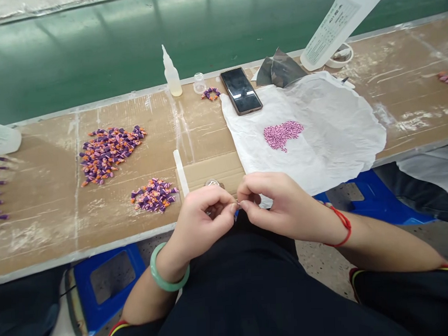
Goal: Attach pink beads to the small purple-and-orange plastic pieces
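Observation:
My left hand and my right hand meet fingertip to fingertip over my lap, just in front of the bench edge. Both are pinched closed on something tiny between them, too small to name. A green bangle circles my left wrist and a red cord my right. On the cardboard bench top lie a large pile of purple and orange pieces and a smaller pile close to my left hand. A heap of small pink beads rests on a white sheet.
A phone lies on the sheet's far corner. A small squeeze bottle, a clear cup and a purple ring of pieces stand behind. A big white bottle leans at the back right. Blue stools stand under the bench.

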Demonstrator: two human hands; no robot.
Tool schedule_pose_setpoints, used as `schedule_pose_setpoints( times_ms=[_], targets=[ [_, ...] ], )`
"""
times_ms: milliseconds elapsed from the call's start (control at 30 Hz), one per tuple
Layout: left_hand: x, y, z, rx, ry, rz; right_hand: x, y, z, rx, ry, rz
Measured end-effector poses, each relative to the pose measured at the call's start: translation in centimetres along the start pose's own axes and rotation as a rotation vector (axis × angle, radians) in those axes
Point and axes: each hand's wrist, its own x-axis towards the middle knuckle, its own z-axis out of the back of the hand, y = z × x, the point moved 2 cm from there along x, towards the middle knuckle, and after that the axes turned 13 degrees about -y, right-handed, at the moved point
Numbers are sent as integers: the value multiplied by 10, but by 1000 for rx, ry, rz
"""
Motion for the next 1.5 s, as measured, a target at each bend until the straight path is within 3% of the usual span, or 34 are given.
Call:
schedule_pose_setpoints(
  times_ms=[233, 333, 433, 600, 667, 733, 867, 1133, 1333, 1500],
  targets=[
    [2, 0, 5, -61, 1, 47, 6, 3, -3, -84, -8, 114],
    [9, 2, 16, 12, 36, 16, 9, 2, -4, -114, -19, 156],
    [29, 15, 48, 253, -33, -64, 10, -2, -1, -134, -56, 171],
    [84, 60, 134, 820, -476, -88, 9, -10, 5, -156, -106, 139],
    [106, 74, 157, 942, -497, -62, 8, -13, 6, -153, -109, 134],
    [123, 82, 169, 1021, -425, -50, 7, -14, 5, -151, -108, 138],
    [138, 88, 171, 1146, -277, 9, 5, -15, 8, -161, -127, 127],
    [140, 93, 170, 1147, -208, -57, 1, -20, 10, -158, -144, 90],
    [135, 90, 169, 1108, -268, -113, 1, -20, 11, -172, -168, 86],
    [115, 64, 160, 867, -355, -36, -1, -23, 13, -180, -183, 72]
  ],
)
